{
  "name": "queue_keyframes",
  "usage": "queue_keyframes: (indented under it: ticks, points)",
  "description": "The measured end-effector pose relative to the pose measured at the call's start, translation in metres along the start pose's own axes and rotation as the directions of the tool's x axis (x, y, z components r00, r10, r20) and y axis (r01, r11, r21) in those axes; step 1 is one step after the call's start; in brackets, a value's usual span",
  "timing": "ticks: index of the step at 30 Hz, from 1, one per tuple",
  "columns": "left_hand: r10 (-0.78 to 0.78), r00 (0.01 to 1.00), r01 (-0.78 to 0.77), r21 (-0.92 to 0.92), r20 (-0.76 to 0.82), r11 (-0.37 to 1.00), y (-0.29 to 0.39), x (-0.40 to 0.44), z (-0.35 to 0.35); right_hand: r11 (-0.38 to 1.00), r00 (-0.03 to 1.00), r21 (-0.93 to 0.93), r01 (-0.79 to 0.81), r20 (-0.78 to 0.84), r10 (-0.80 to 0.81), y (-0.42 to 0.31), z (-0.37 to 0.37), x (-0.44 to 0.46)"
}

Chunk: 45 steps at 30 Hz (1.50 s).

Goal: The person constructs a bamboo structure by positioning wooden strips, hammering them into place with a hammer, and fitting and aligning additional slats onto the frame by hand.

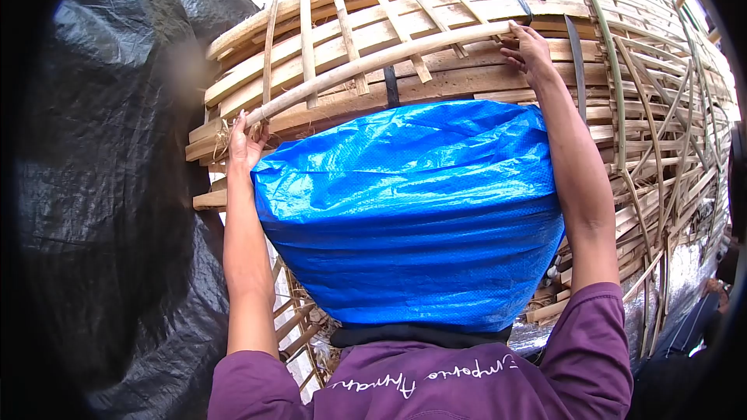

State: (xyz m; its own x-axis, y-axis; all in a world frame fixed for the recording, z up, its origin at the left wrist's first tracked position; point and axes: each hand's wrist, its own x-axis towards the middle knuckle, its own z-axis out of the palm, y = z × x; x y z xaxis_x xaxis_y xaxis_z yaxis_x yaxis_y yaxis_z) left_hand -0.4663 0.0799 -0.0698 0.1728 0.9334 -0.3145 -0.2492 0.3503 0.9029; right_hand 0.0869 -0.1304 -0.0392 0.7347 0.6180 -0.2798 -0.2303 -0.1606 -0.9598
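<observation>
A long, slightly curved bamboo strip (pixel 373 60) lies crosswise in front of me, spanning both my hands. Several thin slats (pixel 342 23) run away from it, reaching past its near side with their ends at uneven lengths. My left hand (pixel 247 141) is closed around the strip's left end, where some loose fibres hang. At the other end, my right hand (pixel 529 54) holds the tip with thumb and forefinger, its remaining fingers loosely curled. Just right of that hand stands a long dark blade (pixel 576 62). Blue plastic sheeting (pixel 412 210) covers my lap.
Stacked timber beams (pixel 459 78) lie behind and under the slats, bound with a dark strap (pixel 391 87). Black plastic sheeting (pixel 117 187) hangs on the left. A bamboo lattice (pixel 661 109) with many loose strips fills the right side.
</observation>
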Motion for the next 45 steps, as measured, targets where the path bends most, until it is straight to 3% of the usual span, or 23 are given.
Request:
queue_keyframes:
  ticks: [8, 16, 23, 25, 32, 38, 45]
  points:
    - [-0.025, 1.000, 0.025, 0.005, 0.004, 1.000, 0.002, 0.001, 0.001, 1.000, 1.000, -0.017, 0.022, 0.003, -0.022, 0.003, 0.000, 0.003]
    - [0.025, 0.990, -0.017, 0.057, -0.138, 0.998, 0.008, -0.007, 0.015, 1.000, 1.000, -0.005, 0.023, 0.004, -0.023, 0.003, 0.000, 0.002]
    - [0.037, 0.998, -0.037, 0.005, -0.041, 0.999, 0.008, -0.003, 0.008, 0.999, 0.999, 0.006, 0.033, -0.001, -0.033, 0.002, 0.001, -0.001]
    - [0.125, 0.992, -0.125, -0.012, 0.008, 0.992, 0.011, -0.003, 0.008, 0.999, 0.999, 0.004, 0.034, -0.005, -0.034, 0.003, 0.001, 0.000]
    - [0.308, 0.924, -0.296, 0.086, -0.227, 0.951, 0.020, -0.025, 0.042, 1.000, 1.000, 0.003, 0.029, -0.008, -0.029, 0.003, 0.001, 0.000]
    - [0.367, 0.893, -0.327, 0.185, -0.261, 0.927, 0.022, -0.028, 0.045, 0.999, 0.999, 0.000, 0.040, -0.002, -0.040, 0.005, 0.001, 0.002]
    - [0.327, 0.924, -0.303, 0.142, -0.200, 0.942, 0.013, -0.012, 0.024, 0.998, 0.998, 0.005, 0.056, 0.009, -0.056, 0.007, -0.001, 0.002]
